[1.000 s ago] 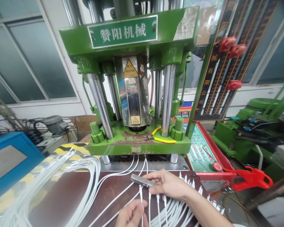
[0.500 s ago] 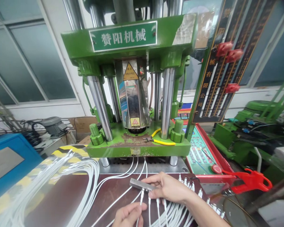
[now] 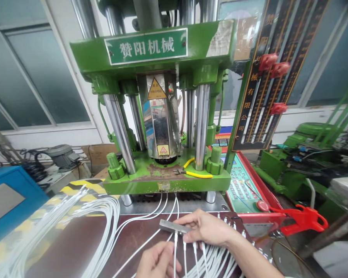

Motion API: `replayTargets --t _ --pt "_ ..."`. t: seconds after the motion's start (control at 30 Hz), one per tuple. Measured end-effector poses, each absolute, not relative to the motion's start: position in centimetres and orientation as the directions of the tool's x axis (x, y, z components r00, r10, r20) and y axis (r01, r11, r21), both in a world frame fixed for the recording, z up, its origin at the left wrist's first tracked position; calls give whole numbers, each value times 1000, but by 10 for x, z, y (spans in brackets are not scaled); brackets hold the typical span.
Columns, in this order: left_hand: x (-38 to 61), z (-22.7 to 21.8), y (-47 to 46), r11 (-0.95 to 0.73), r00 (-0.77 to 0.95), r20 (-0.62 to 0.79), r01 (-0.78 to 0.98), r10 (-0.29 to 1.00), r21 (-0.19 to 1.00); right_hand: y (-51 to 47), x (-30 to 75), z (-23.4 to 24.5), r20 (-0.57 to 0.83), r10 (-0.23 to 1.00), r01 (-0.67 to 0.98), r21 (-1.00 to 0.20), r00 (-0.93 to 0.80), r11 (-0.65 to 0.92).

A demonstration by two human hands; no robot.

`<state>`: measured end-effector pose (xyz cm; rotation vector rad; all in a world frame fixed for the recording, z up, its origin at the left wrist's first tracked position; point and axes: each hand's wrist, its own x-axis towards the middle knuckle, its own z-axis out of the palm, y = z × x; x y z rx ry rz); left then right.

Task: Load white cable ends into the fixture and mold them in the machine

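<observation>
Head view. Right hand [image 3: 210, 228] lay over the near edge of the dark brown worktable [image 3: 75, 243], fingers closed on a small grey metal bar [image 3: 171, 226], which it held level just above the table, directly in front of the green press [image 3: 159, 116]. Several white cable ends [image 3: 191, 251] hung from the underside of the bar, side by side, running down toward the bottom edge of the picture. Left hand [image 3: 158, 262] sat low, just left of those cables, thumb and fingers pinched on one white cable [image 3: 174, 247] a little below the bar. The two hands were near each other but not touching.

More white cables [image 3: 75, 216] looped in a broad bundle across the left of the table; a few strands ran back under the press base. Loose cable plugs [image 3: 234, 226] lay just right of the right hand. Yellow-handled pliers [image 3: 193, 172] rested on the green press base beside a steel column. A red-framed keypad panel [image 3: 243, 185] stood right of the press, with a red clamp [image 3: 301, 218] lying at its near corner. A blue box [image 3: 8, 193] was at far left.
</observation>
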<state>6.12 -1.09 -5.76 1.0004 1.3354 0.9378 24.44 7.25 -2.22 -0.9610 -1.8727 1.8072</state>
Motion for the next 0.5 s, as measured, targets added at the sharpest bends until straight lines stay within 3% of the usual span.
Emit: replayTargets --t 0.07,0.13,0.17,0.23,0.33,0.5 --pt "56 -44 -10 74 -140 -25 360 990 930 75 250 -22 -207 705 228 -971 -679 -66" --pt "50 -37 -4 -65 -176 248 679 953 731 79 258 -22 -212 741 256 -965 -637 -56" --pt "46 -38 0 -82 -140 303 783 943 616 81 262 -22 -212 763 281 -959 -611 -42" --pt "42 -45 9 -78 -33 240 895 970 439 85 271 -21 -202 802 342 -940 -562 3" --pt "40 -57 22 -49 34 57 954 998 294 88 281 -20 -189 834 420 -906 -518 56" --pt "37 -57 37 -6 -5 146 997 989 78 85 283 -13 -260 819 529 -846 -512 63"
